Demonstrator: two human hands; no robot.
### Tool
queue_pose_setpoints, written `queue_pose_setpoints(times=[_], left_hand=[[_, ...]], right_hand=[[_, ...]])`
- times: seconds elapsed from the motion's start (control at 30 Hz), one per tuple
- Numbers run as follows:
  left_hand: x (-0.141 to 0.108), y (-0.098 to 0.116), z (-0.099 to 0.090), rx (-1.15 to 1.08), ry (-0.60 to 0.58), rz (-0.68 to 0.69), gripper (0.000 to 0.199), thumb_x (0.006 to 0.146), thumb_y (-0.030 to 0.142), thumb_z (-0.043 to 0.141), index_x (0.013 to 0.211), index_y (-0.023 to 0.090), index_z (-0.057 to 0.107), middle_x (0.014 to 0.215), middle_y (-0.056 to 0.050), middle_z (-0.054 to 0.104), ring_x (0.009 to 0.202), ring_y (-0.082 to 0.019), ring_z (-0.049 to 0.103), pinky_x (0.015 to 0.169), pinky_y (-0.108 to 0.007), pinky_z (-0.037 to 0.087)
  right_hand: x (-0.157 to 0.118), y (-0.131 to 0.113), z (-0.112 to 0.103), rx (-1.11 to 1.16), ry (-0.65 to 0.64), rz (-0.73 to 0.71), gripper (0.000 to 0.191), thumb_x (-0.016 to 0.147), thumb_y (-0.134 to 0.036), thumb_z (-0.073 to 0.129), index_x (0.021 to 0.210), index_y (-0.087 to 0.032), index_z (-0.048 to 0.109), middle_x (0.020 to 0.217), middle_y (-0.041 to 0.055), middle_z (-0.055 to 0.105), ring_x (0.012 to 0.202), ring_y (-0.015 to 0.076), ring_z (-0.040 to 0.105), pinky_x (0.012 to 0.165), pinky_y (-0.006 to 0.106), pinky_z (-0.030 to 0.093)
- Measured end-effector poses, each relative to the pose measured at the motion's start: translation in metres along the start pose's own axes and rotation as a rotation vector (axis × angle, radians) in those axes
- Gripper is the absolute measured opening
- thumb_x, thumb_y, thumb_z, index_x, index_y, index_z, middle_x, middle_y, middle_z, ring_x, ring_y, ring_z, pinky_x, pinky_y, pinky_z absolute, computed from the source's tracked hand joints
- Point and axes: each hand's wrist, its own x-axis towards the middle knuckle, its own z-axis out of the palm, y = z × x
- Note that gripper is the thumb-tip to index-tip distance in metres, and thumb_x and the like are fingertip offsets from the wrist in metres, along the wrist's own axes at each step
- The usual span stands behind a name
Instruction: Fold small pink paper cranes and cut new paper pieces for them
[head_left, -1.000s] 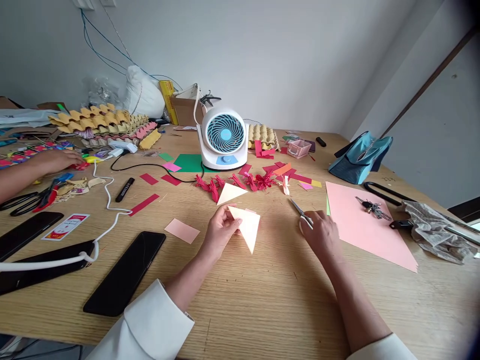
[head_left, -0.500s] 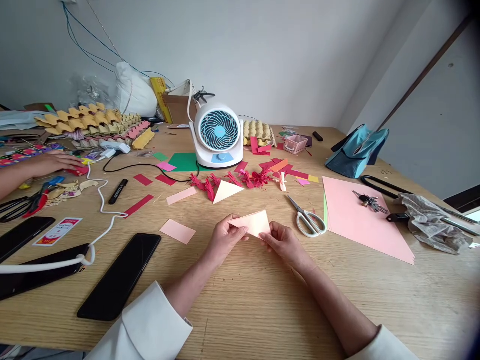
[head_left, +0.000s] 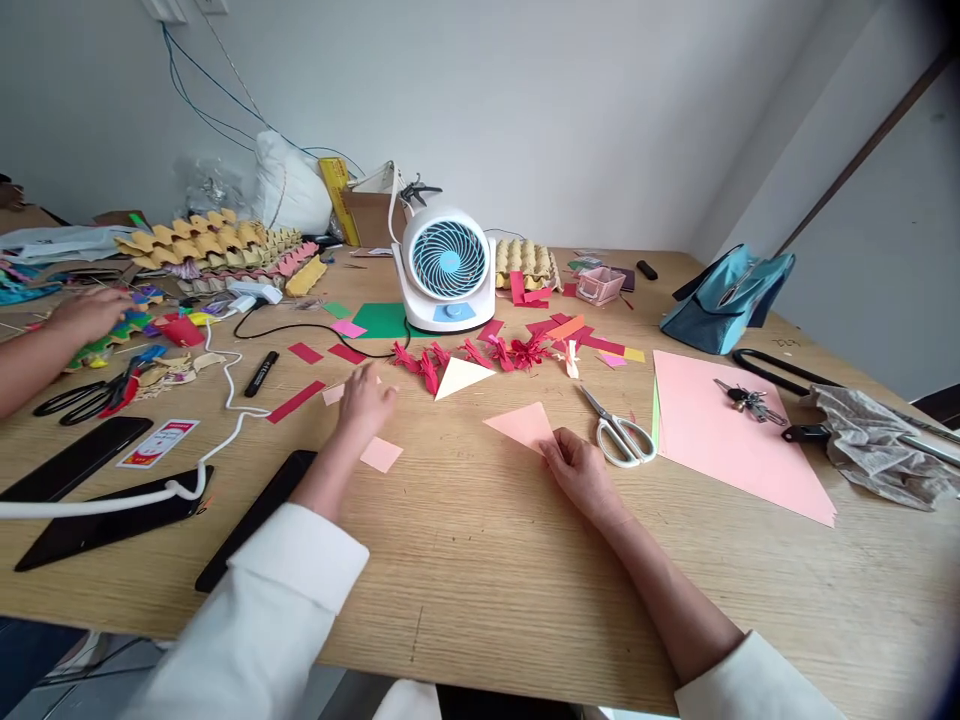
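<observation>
A folded pink paper [head_left: 523,425] is pinched at its lower right corner by my right hand [head_left: 579,468]. My left hand [head_left: 364,400] is over the table beside a pale pink strip [head_left: 333,395], its fingers partly spread and no paper seen in them. Just below it lies a pale pink rectangle [head_left: 382,455], partly behind my wrist. A cream triangle [head_left: 463,376] rests in front of a row of crumpled red paper pieces [head_left: 525,353]. White-handled scissors [head_left: 621,430] lie to the right of my right hand.
Behind the papers stands a white fan [head_left: 448,265]. Large pink sheets [head_left: 720,430] with keys [head_left: 750,402] lie at right, near a blue bag [head_left: 724,300]. Dark phones [head_left: 112,520] and a white cable are at left, where another person's hand [head_left: 90,315] reaches over craft pieces.
My left hand has let go of the folded paper and moved left. My right hand still holds it. The view has shifted slightly, and the other person's hand has moved off the red piece.
</observation>
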Motion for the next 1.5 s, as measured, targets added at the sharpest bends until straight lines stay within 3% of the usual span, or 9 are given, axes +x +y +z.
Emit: queue_pose_setpoints(times=[0.1,0.2,0.4,0.53,0.77,0.87,0.97,1.23,1.5], left_hand=[[0.024,-0.030,-0.005,0.228,-0.158,-0.060,0.065,0.092,0.039,0.045,0.147,0.007,0.034,0.156,-0.022,0.032,0.147,-0.036,0.024,0.115,-0.051,0.027],[0.022,-0.045,-0.003,0.293,-0.332,-0.085,0.066,0.095,0.048,0.035,0.147,0.007,0.036,0.156,-0.024,0.032,0.146,-0.037,0.027,0.114,-0.055,0.025],[-0.035,-0.033,0.011,0.276,-0.450,0.120,0.074,0.094,0.052,0.032,0.149,0.002,0.030,0.160,-0.024,0.022,0.150,-0.031,0.018,0.119,-0.048,0.018],[-0.079,-0.019,0.011,0.182,-0.413,0.239,0.075,0.091,0.051,0.038,0.148,0.002,0.032,0.158,-0.025,0.026,0.150,-0.033,0.020,0.119,-0.048,0.020],[-0.114,-0.017,-0.032,-0.106,-0.561,0.308,0.063,0.090,0.035,0.043,0.150,0.019,0.036,0.159,-0.008,0.033,0.148,-0.025,0.029,0.119,-0.040,0.027],[-0.114,-0.022,-0.052,-0.145,-0.649,0.341,0.071,0.080,0.019,0.048,0.150,0.024,0.037,0.159,-0.004,0.033,0.147,-0.024,0.031,0.120,-0.039,0.027],[-0.112,-0.025,-0.061,-0.115,-0.749,0.353,0.081,0.074,0.018,0.055,0.152,0.026,0.034,0.162,-0.003,0.027,0.148,-0.025,0.027,0.121,-0.040,0.024],[-0.116,-0.020,-0.051,-0.055,-0.564,0.247,0.078,0.071,0.028,0.064,0.145,0.023,0.043,0.155,-0.009,0.039,0.143,-0.031,0.036,0.117,-0.043,0.031],[-0.124,-0.011,-0.038,-0.134,-0.449,0.236,0.026,0.072,0.024,0.055,0.097,0.021,0.063,0.108,-0.006,0.067,0.104,-0.026,0.061,0.094,-0.038,0.047]], right_hand=[[0.000,0.001,-0.001,-0.014,0.010,-0.020,0.028,0.090,-0.035,0.048,0.066,-0.021,0.050,0.057,-0.0029,0.055,0.053,0.0126,0.046,0.055,0.024,0.033],[-0.001,0.000,-0.001,-0.012,-0.004,-0.029,0.028,0.090,-0.035,0.047,0.066,-0.021,0.049,0.058,-0.0034,0.055,0.053,0.0123,0.045,0.055,0.024,0.032],[-0.004,-0.004,-0.001,-0.020,-0.030,-0.065,0.026,0.091,-0.034,0.046,0.068,-0.022,0.047,0.059,-0.0028,0.057,0.054,0.0130,0.048,0.056,0.024,0.033],[-0.006,-0.005,0.001,-0.022,-0.052,-0.099,0.023,0.090,-0.031,0.046,0.069,-0.022,0.047,0.062,-0.0021,0.060,0.056,0.0132,0.051,0.056,0.024,0.033],[-0.004,-0.006,-0.004,-0.025,-0.062,-0.072,0.027,0.089,-0.031,0.045,0.064,-0.021,0.047,0.059,-0.0026,0.056,0.054,0.0123,0.048,0.054,0.024,0.032],[-0.002,-0.005,-0.008,-0.064,-0.050,-0.044,0.028,0.088,-0.031,0.045,0.062,-0.022,0.045,0.057,-0.0026,0.054,0.054,0.0127,0.047,0.055,0.024,0.031],[0.001,-0.003,-0.012,-0.110,-0.044,-0.017,0.027,0.087,-0.032,0.046,0.062,-0.022,0.046,0.056,-0.0023,0.054,0.054,0.0132,0.046,0.056,0.025,0.031],[0.005,0.007,-0.016,-0.196,-0.042,-0.020,0.026,0.087,-0.032,0.047,0.063,-0.022,0.047,0.057,-0.0017,0.057,0.053,0.0141,0.045,0.055,0.026,0.031],[0.008,0.009,-0.015,-0.223,-0.083,0.031,0.017,0.089,-0.027,0.048,0.075,-0.021,0.056,0.066,0.0008,0.065,0.061,0.0163,0.055,0.060,0.026,0.035]])
